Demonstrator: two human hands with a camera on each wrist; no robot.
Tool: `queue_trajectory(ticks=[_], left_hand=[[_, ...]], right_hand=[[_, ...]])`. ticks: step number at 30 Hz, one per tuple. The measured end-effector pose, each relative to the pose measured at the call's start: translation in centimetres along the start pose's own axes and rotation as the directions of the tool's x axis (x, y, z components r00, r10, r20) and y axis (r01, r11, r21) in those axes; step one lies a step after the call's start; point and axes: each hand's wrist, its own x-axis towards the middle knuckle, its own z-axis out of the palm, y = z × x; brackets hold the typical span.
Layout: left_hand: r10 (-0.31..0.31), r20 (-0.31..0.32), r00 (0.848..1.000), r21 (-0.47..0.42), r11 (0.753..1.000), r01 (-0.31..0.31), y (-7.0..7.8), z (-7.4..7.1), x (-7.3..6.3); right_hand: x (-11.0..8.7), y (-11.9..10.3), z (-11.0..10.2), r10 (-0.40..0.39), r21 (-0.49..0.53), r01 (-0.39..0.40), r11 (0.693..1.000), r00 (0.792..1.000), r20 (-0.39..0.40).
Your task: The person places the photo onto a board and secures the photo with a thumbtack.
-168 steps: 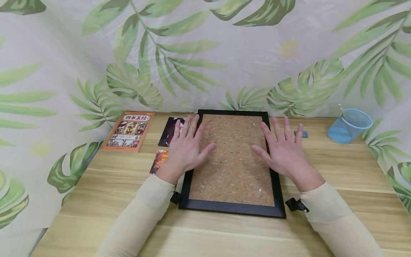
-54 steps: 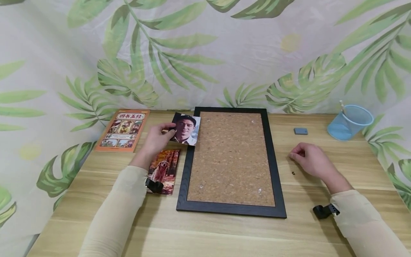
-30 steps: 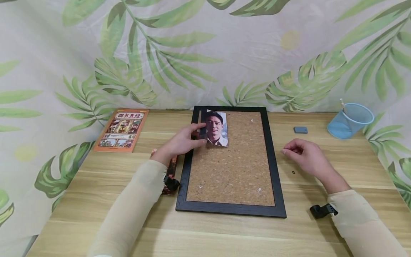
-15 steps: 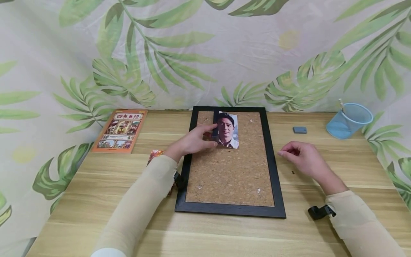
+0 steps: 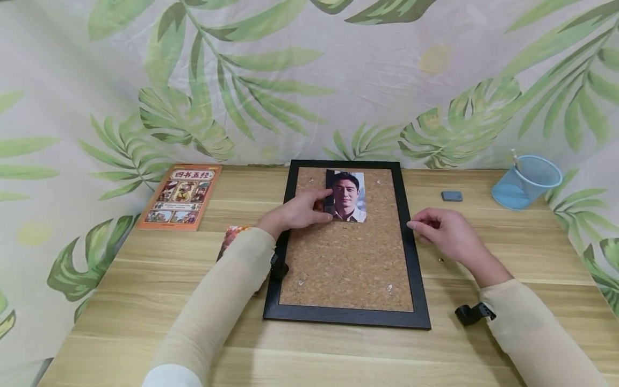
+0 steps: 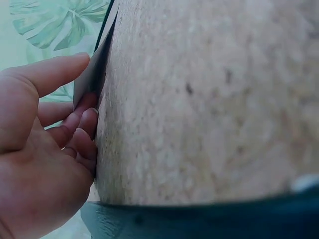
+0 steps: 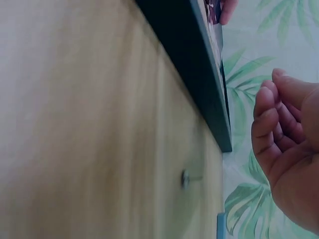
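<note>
My left hand pinches the left edge of a portrait photo over the upper middle of a black-framed cork board. In the left wrist view, the photo tilts up from the cork between thumb and fingers. At the board's right edge, my right hand has its thumb and index tips together, other fingers curled. Whether something tiny sits between those tips cannot be seen. Below that hand, a thumbtack lies on the table in the right wrist view.
A second photo lies left of the board, mostly hidden under my left forearm. An orange book is at the back left. On the right are a small blue-grey block and a tilted blue mesh cup with a stick inside.
From the table left of the board, the photo has been carried rightward over the cork by my left hand. My right hand has come up from near the thumbtack toward the board's right edge.
</note>
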Motion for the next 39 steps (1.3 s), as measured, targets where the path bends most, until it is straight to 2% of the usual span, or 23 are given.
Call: queue_trajectory(ticks=[7, 13, 18, 25, 31, 39], left_hand=[[-0.040, 0.016, 0.999, -0.015, 0.999, 0.040, -0.1, -0.2, -0.1], [-0.046, 0.024, 0.999, -0.030, 0.998, 0.046, -0.4, -0.3, -0.1], [-0.041, 0.024, 0.999, -0.044, 0.998, 0.042, -0.5, -0.4, -0.1], [-0.051, 0.025, 0.998, -0.088, 0.995, 0.053, -0.5, -0.3, -0.2], [-0.048, 0.027, 0.999, -0.084, 0.995, 0.050, -0.6, -0.1, -0.1], [-0.033, 0.025, 0.999, -0.085, 0.996, 0.035, -0.5, 0.0, -0.3]], right_hand=[[2.8, -1.3, 0.6, -0.045, 0.081, 0.038, 0.996, 0.996, 0.082], [6.0, -2.4, 1.7, 0.011, 0.170, -0.031, 0.985, 0.993, 0.118], [8.8, -3.4, 2.8, 0.040, 0.279, -0.075, 0.957, 0.991, 0.128], [13.1, -4.2, 4.6, 0.025, 0.397, -0.070, 0.915, 0.993, 0.116], [15.7, -4.8, 5.9, 0.065, 0.402, -0.119, 0.908, 0.987, 0.144], [17.8, -5.1, 7.1, 0.132, 0.366, -0.182, 0.913, 0.979, 0.157]])
